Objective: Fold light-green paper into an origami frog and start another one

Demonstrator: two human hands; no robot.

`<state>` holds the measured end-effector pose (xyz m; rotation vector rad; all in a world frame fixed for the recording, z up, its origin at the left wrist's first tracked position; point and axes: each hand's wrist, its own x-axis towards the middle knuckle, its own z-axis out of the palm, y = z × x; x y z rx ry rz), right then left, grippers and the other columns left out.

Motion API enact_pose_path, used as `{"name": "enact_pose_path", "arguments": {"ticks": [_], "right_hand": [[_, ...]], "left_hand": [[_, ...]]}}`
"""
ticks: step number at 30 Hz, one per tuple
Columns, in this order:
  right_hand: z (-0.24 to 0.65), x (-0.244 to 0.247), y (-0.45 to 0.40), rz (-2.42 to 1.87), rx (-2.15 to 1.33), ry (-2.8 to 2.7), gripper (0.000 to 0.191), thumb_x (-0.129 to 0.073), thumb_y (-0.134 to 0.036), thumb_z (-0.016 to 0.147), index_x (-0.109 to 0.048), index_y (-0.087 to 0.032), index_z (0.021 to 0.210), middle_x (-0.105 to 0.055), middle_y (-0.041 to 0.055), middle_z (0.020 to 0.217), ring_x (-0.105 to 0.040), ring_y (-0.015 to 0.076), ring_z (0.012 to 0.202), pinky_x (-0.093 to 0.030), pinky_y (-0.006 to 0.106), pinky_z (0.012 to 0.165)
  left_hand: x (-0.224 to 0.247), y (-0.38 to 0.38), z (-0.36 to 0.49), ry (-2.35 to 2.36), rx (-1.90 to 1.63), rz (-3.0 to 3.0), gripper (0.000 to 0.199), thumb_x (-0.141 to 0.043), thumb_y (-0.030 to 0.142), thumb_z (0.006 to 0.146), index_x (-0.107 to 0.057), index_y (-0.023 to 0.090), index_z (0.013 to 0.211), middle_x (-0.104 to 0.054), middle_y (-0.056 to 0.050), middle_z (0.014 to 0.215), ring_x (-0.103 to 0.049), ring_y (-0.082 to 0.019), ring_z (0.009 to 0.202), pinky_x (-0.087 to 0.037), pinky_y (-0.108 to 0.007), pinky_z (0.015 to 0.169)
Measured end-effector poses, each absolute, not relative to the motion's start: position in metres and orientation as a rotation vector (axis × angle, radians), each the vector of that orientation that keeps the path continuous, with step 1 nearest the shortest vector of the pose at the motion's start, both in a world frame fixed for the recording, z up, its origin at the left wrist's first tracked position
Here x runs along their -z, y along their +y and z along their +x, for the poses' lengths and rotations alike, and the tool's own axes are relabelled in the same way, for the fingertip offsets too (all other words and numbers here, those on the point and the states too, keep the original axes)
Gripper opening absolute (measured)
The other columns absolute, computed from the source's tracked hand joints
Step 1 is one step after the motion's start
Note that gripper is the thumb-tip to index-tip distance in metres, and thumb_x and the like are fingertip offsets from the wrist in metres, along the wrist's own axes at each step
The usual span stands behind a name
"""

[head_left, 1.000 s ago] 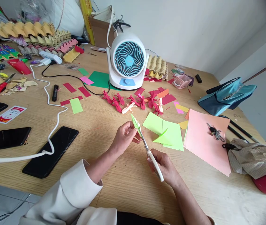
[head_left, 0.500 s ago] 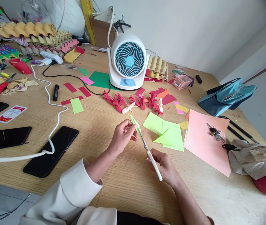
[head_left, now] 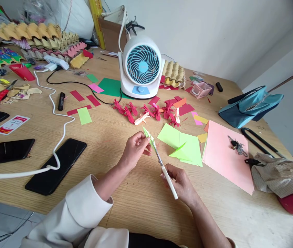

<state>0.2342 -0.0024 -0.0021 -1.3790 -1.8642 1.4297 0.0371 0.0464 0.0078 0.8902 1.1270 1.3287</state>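
Between the thumb and fingers of my left hand (head_left: 136, 148) is a small folded piece of light green paper (head_left: 146, 132), its pointed tip facing away from me. My right hand (head_left: 181, 182) is closed round the white handles of a pair of scissors (head_left: 169, 181). The blades reach up to the green paper, close to my left fingertips; whether they are cutting cannot be made out. Just right of the blades lie light green sheets (head_left: 194, 146), with a folded green piece (head_left: 181, 153) on top. Beyond my hands sit several folded red paper figures (head_left: 128, 115) and a pale one (head_left: 141, 118).
A white fan (head_left: 142, 65) stands at the back. Pink sheets (head_left: 226, 162) with keys (head_left: 237, 146) on them lie to the right, near a blue bag (head_left: 249, 106). On the left are a black phone (head_left: 55, 167), a white cable (head_left: 65, 129) and a red-handled knife (head_left: 0, 96).
Almost nothing differs. Both hands, the scissors and the green paper hold nearly the same position, with only a very slight shift to the left.
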Motion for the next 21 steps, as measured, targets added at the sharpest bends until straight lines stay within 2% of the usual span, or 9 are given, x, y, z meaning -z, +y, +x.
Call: {"name": "enact_pose_path", "arguments": {"ticks": [8, 21], "right_hand": [[0.2336, 0.0046, -0.0041, -1.390, -1.323, -1.911, 0.041, -0.054, -0.050, 0.092, -0.041, -0.020, 0.066, -0.035, -0.0048, 0.061, -0.029, 0.0103, 0.058, -0.024, 0.025, 0.052], [0.2337, 0.0037, -0.0021, -1.399, -1.354, -1.882, 0.034, -0.055, -0.044, 0.091, -0.048, -0.020, 0.069, -0.042, -0.0037, 0.062, -0.036, 0.0111, 0.059, -0.029, 0.025, 0.053]], "left_hand": [[-0.0071, 0.0444, 0.0370, 1.194, -1.361, 1.036, 0.026, -0.065, 0.038, 0.083, -0.051, 0.018, 0.074, -0.059, 0.004, 0.068, -0.063, -0.010, 0.057, -0.057, -0.020, 0.047], [-0.0037, 0.0483, 0.0357, 1.178, -1.370, 0.991, 0.025, -0.066, 0.037, 0.080, -0.050, 0.018, 0.074, -0.059, 0.004, 0.069, -0.062, -0.010, 0.056, -0.055, -0.019, 0.045]]}}
